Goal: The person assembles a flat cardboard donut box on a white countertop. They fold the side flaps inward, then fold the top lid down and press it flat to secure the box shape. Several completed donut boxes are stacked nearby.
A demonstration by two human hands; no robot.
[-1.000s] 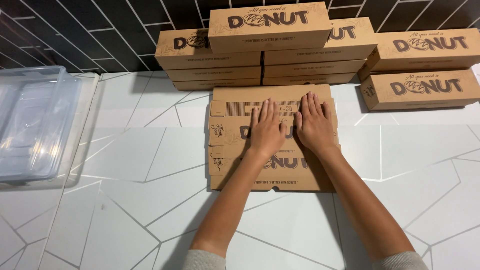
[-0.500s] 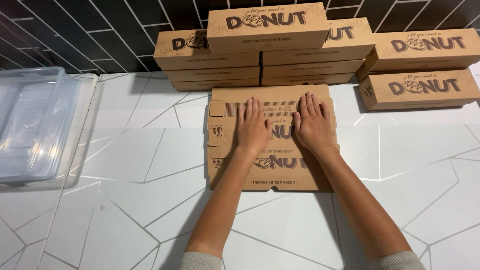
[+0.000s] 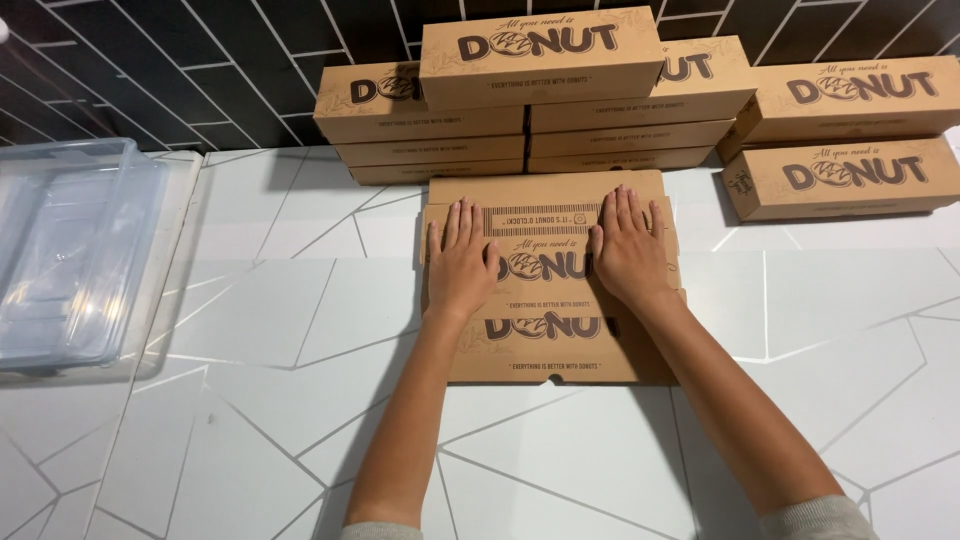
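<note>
Your left hand (image 3: 462,262) and your right hand (image 3: 628,250) both lie palm-down on the flat cardboard box blank (image 3: 548,300), which rests on the white tabletop (image 3: 280,400) directly in front of you. The fingers of each hand are stretched out straight and slightly spread, pointing away from you; they grip nothing and only press on the cardboard's upper panel. The two hands sit side by side, near each other but not touching, with a printed strip of the blank showing between them. The blank's far edge lies just beside the stack of assembled brown boxes (image 3: 530,90) that stands against the dark tiled wall (image 3: 180,70). Two more boxes (image 3: 840,140) of the same kind are stacked to the right of it. At the left edge of the tabletop sits a clear plastic bin (image 3: 70,250), well apart from your hands.
</note>
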